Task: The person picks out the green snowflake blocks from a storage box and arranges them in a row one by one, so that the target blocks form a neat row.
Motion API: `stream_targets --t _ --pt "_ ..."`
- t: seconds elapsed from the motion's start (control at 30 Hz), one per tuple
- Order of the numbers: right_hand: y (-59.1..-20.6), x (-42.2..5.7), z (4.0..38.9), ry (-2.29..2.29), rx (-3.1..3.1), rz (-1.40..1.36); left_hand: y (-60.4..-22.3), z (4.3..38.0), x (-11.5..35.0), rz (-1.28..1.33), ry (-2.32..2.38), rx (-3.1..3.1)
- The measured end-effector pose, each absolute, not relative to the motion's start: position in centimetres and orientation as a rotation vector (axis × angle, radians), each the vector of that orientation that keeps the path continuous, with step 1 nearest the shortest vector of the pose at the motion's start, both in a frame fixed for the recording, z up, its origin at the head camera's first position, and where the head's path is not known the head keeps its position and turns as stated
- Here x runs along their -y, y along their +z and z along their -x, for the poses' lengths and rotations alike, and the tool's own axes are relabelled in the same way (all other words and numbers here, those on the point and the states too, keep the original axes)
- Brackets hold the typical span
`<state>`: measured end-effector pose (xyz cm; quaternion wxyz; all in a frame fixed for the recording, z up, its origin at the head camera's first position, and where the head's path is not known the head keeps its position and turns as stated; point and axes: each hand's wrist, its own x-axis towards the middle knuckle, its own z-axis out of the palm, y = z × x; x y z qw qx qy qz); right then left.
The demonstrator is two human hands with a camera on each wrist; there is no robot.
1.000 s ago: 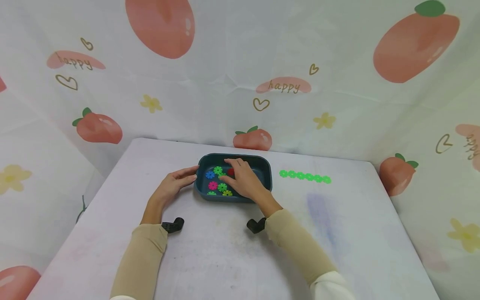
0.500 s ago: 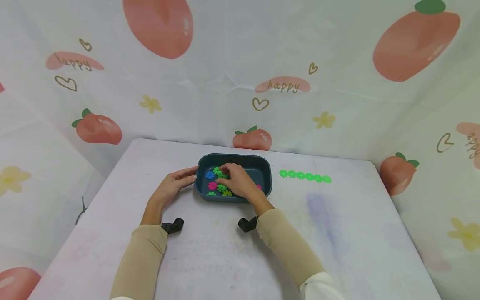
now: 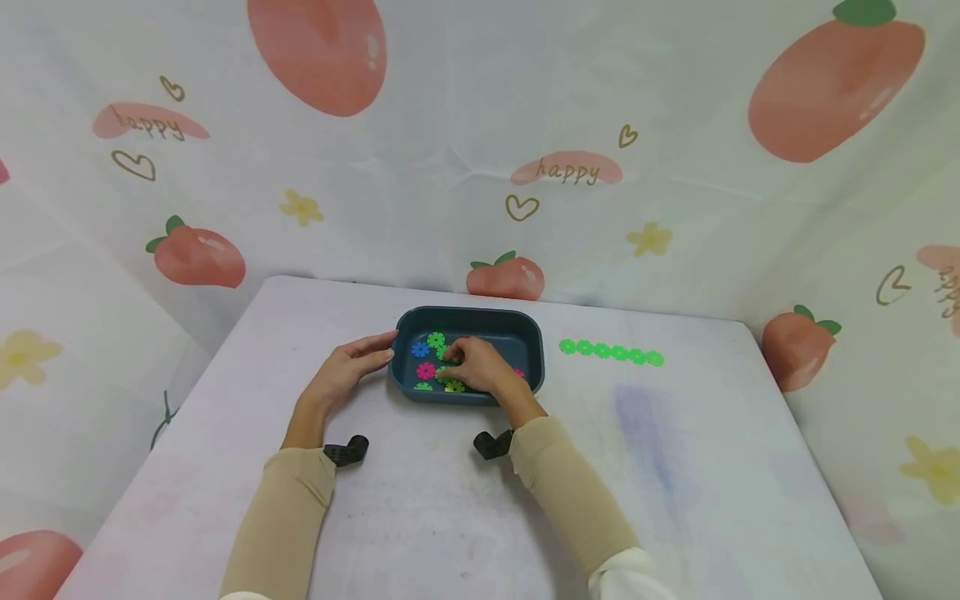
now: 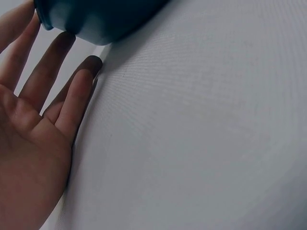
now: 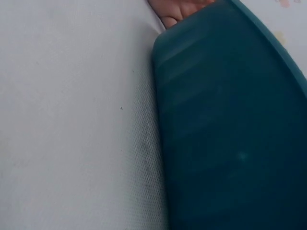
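A dark teal plastic bin (image 3: 465, 400) holds several small snowflake discs: a blue disc (image 3: 419, 349), a pink disc (image 3: 425, 371), a green disc (image 3: 436, 340) and a yellow-green disc (image 3: 454, 387) among them. My right hand (image 3: 483, 367) reaches down into the bin, thumb and fingers bent and apart, right over green discs that they partly cover. At the bin's left end my left hand (image 3: 339, 375) lies on its edge with fingers extended, fingertips at the wall; the left wrist view shows the same hand (image 4: 43, 110) beside the bin (image 4: 96, 24).
Joined green snowflake discs (image 3: 611, 352) form a straight row on the white table (image 3: 420, 517), right of the bin. Behind the table hangs a cloth (image 3: 450, 167) printed with fruit. Black wrist cameras sit under both forearms.
My right hand has shifted left and toward the near side of the bin, its fingers drawing closer to the thumb. The left hand and the green row have stayed put.
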<state>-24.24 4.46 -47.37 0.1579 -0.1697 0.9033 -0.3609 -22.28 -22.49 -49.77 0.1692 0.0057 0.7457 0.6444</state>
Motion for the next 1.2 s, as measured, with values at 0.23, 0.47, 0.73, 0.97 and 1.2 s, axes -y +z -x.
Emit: stream_targets --t 0.23,0.47,0.73,0.97,1.2 --pt "-47.54 -4.51 24.37 -1.013 -2.562 0.492 -49.78 22.25 22.52 -0.018 1.838 -2.116" --pt "-47.54 -4.51 24.59 -0.984 -2.564 0.534 -49.82 22.39 22.51 -0.015 1.839 -2.117" --pt "-47.55 -4.54 24.58 -0.966 -2.571 0.537 -49.89 22.46 22.51 -0.001 1.834 -2.106" --pt "-47.55 -4.53 24.57 -1.007 -2.562 0.521 -49.73 22.35 22.45 0.007 1.838 -2.099" --pt "-47.11 -4.72 24.35 -0.996 -2.574 0.508 -49.73 22.18 22.42 0.001 1.830 -2.112"
